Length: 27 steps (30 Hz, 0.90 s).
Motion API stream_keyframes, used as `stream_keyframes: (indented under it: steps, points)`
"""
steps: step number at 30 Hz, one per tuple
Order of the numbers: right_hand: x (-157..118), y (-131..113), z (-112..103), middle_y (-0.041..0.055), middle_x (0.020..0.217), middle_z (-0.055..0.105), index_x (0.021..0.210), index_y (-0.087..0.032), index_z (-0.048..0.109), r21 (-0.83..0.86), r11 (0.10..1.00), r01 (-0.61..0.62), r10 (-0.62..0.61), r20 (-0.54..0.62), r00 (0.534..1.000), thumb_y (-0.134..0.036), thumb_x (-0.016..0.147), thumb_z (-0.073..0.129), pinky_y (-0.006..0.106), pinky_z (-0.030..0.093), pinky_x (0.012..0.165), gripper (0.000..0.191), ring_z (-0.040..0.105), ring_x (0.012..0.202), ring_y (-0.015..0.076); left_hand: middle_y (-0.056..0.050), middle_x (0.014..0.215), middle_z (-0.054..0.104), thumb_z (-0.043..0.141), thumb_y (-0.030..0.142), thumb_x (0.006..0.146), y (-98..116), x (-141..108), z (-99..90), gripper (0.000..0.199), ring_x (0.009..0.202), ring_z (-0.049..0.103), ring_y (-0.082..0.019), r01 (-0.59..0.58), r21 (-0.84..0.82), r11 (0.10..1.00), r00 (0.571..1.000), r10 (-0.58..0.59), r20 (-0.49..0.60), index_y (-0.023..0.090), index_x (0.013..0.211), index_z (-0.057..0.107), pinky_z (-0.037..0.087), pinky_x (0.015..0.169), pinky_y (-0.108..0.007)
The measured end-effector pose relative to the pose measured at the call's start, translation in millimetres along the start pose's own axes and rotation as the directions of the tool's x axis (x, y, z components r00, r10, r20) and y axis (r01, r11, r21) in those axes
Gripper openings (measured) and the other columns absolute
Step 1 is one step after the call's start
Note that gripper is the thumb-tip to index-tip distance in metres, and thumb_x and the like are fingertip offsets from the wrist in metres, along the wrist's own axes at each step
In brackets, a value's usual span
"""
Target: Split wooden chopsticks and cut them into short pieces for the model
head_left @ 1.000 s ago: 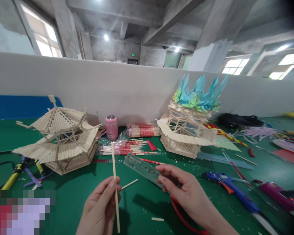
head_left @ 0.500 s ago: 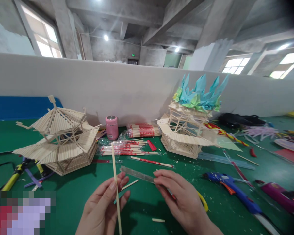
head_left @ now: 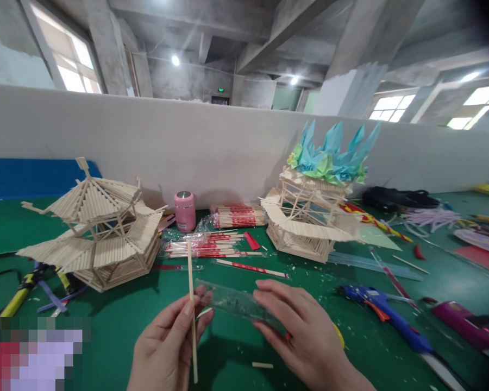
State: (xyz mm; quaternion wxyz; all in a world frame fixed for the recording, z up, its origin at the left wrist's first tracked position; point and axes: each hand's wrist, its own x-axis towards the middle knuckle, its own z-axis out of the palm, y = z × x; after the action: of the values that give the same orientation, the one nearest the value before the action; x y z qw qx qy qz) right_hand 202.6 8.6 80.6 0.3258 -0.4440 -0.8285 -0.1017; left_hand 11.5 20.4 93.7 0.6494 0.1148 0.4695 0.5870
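My left hand (head_left: 169,336) pinches a thin wooden chopstick (head_left: 190,288), which stands nearly upright between thumb and fingers. A second short pale stick end (head_left: 206,311) shows by those fingers. My right hand (head_left: 299,328) is closed on one end of a clear plastic ruler (head_left: 236,305), whose other end reaches the left fingertips. Faint markings show on it. Under the right hand, a yellow curved piece (head_left: 340,335) and a bit of red show, mostly hidden. A cut stick piece (head_left: 263,365) lies on the green table below the hands.
Stick-built pavilions stand left (head_left: 101,239) and right (head_left: 309,228), the right one topped with blue folded paper. Between them are a pink flask (head_left: 185,210) and wrapped chopsticks (head_left: 239,215). Blue (head_left: 378,304) and purple (head_left: 464,326) glue guns lie at right, pliers (head_left: 22,290) at left.
The ruler has turned so that its flat face shows more. The chopstick in my left hand has shifted slightly upright and up. My right hand has barely moved.
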Motion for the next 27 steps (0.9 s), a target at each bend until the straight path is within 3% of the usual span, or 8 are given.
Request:
stream_keyframes:
  steps: [3, 6, 10, 12, 14, 17, 20, 27]
  points:
    - [-4.1, 3.6, 2.0, 0.0114, 0.114, 0.054, 0.125, -0.023, 0.033, 0.065, 0.958, -0.279, 0.279, 0.008, 0.96, -0.033, 0.069, 0.065, 0.042, 0.044, 0.078, 0.066, 0.054, 0.095, 0.0255, -0.016, 0.082, 0.07, 0.048, -0.002, 0.076, 2.0, 3.3, 3.2, 0.021, 0.079, 0.066, -0.023, -0.011, -0.032, 0.999, 0.996, 0.007, -0.094, 0.004, 0.068, 0.065, 0.056, 0.064, -0.025]
    - [-7.5, 2.0, 9.2, 0.0112, 0.122, 0.046, 0.131, -0.026, 0.018, 0.32, 0.78, -0.538, 0.557, 0.038, 0.83, -0.038, 0.063, 0.069, 0.046, 0.041, 0.083, 0.086, 0.052, 0.098, 0.0271, -0.017, 0.081, 0.07, 0.045, -0.005, 0.077, 4.7, 6.8, 4.3, 0.025, 0.076, 0.067, -0.023, -0.024, -0.052, 0.998, 0.992, 0.018, -0.122, 0.004, 0.065, 0.065, 0.057, 0.062, -0.024]
    - [-10.6, -11.8, 25.2, 0.0098, 0.115, 0.05, 0.128, -0.025, 0.025, 0.741, 0.282, -0.609, 0.708, 0.267, 0.653, -0.042, 0.062, 0.069, 0.038, 0.044, 0.078, 0.081, 0.054, 0.093, 0.0231, -0.019, 0.08, 0.07, 0.044, -0.005, 0.077, 6.1, 8.3, 4.4, 0.025, 0.072, 0.067, -0.021, -0.019, -0.054, 0.998, 0.989, 0.011, -0.147, 0.003, 0.065, 0.064, 0.056, 0.06, -0.021]
    - [-9.8, -20.9, 33.1, 0.0067, 0.097, 0.058, 0.119, -0.022, 0.039, 0.815, 0.031, -0.579, 0.692, 0.401, 0.601, -0.043, 0.061, 0.069, 0.032, 0.045, 0.071, 0.069, 0.056, 0.082, 0.0194, -0.019, 0.08, 0.07, 0.044, -0.005, 0.077, 5.9, 8.2, 4.0, 0.025, 0.072, 0.067, -0.022, -0.013, -0.055, 0.998, 0.987, 0.004, -0.158, 0.003, 0.065, 0.064, 0.056, 0.06, -0.021]
    - [-6.8, -28.8, 39.1, 0.002, 0.077, 0.059, 0.106, -0.02, 0.053, 0.822, -0.102, -0.561, 0.664, 0.476, 0.577, -0.042, 0.062, 0.07, 0.026, 0.042, 0.062, 0.053, 0.054, 0.069, 0.0145, -0.02, 0.082, 0.07, 0.044, -0.005, 0.077, 5.8, 8.2, 2.9, 0.025, 0.075, 0.067, -0.023, -0.01, -0.059, 0.998, 0.989, 0.001, -0.148, 0.003, 0.065, 0.064, 0.056, 0.062, -0.022]
    - [0.7, -36.2, 43.5, -0.0005, 0.063, 0.054, 0.079, -0.017, 0.064, 0.821, -0.106, -0.561, 0.656, 0.482, 0.581, -0.043, 0.067, 0.066, 0.021, 0.035, 0.053, 0.029, 0.046, 0.057, 0.0099, -0.021, 0.084, 0.069, 0.044, -0.003, 0.078, 5.8, 8.2, 1.3, 0.024, 0.077, 0.066, -0.024, -0.001, -0.056, 0.998, 0.989, -0.007, -0.145, 0.002, 0.067, 0.064, 0.056, 0.063, -0.023]
    - [7.3, -40.6, 45.4, 0.0008, 0.064, 0.055, 0.064, -0.017, 0.064, 0.835, -0.109, -0.539, 0.659, 0.466, 0.59, -0.046, 0.068, 0.064, 0.021, 0.034, 0.054, 0.03, 0.044, 0.057, 0.0099, -0.021, 0.084, 0.069, 0.044, -0.003, 0.078, 5.9, 6.6, 2.3, 0.023, 0.076, 0.067, -0.024, -0.001, -0.041, 0.999, 0.988, -0.006, -0.151, 0.002, 0.066, 0.064, 0.056, 0.063, -0.023]
    - [3.8, -39.1, 41.3, 0.0018, 0.079, 0.06, 0.104, -0.024, 0.059, 0.86, -0.235, -0.454, 0.681, 0.479, 0.554, -0.052, 0.068, 0.06, 0.023, 0.037, 0.059, 0.045, 0.049, 0.067, 0.0134, -0.016, 0.08, 0.07, 0.045, -0.003, 0.077, 12.7, 6.4, 3.9, 0.022, 0.071, 0.067, -0.019, -0.029, -0.031, 0.999, 0.987, 0.024, -0.162, 0.004, 0.068, 0.064, 0.055, 0.062, -0.021]
